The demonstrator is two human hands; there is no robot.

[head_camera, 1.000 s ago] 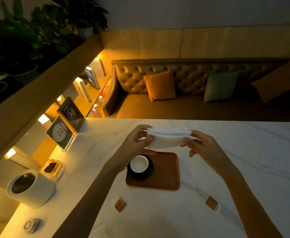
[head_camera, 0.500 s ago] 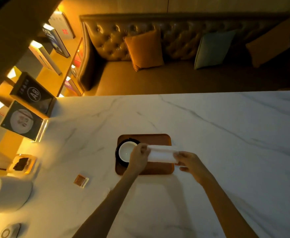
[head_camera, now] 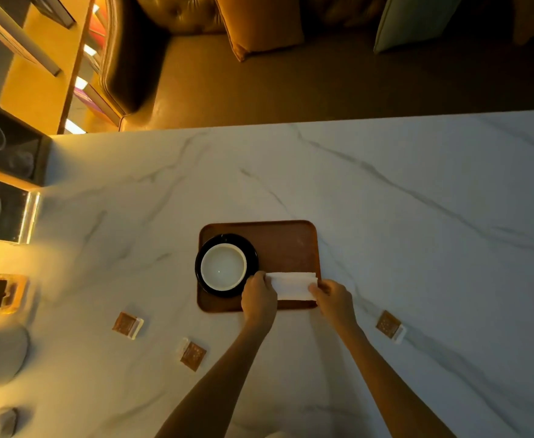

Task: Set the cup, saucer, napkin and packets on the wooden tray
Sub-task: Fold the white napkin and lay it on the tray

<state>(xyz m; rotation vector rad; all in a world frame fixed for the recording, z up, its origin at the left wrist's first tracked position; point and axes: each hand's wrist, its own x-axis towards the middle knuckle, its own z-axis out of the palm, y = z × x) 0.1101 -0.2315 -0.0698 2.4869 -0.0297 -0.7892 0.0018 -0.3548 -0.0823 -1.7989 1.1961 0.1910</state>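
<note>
Down on the wooden tray (head_camera: 291,241) sit one white cup (head_camera: 223,266) and one black saucer (head_camera: 203,281) under it, just left of the left hand (head_camera: 258,300). One folded white napkin (head_camera: 294,286) lies between both hands, its left end pinched by the left hand, its right end by the right hand (head_camera: 335,301). Three packets lie off the tray on the marble table (head_camera: 417,216): two (head_camera: 127,324) (head_camera: 192,355) left of the left hand, one (head_camera: 390,325) right of the right hand.
</note>
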